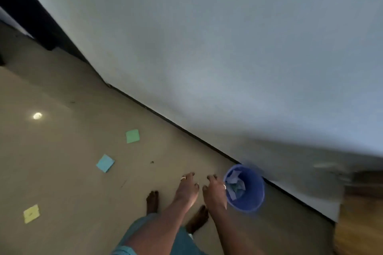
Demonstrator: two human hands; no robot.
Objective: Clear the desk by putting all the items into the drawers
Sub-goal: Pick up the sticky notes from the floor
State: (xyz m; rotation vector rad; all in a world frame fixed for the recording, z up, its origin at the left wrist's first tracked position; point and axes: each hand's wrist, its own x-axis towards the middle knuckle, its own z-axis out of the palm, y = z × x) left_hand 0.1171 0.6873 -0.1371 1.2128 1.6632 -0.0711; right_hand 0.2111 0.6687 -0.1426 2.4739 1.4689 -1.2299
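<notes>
We see the left hand and right hand side by side above the floor, fingers loosely curled, holding nothing; the right hand is just beside the blue bin (paper scraps inside); left of the bin lie a green note, a blue note and, farthest, a yellow note.

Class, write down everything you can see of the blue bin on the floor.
The blue bin is a small round bucket, plastic by its look, standing on the beige floor close against the foot of the pale wall. It is open-topped and holds crumpled pale paper scraps. The right hand overlaps its left rim; whether they touch cannot be told.
</notes>
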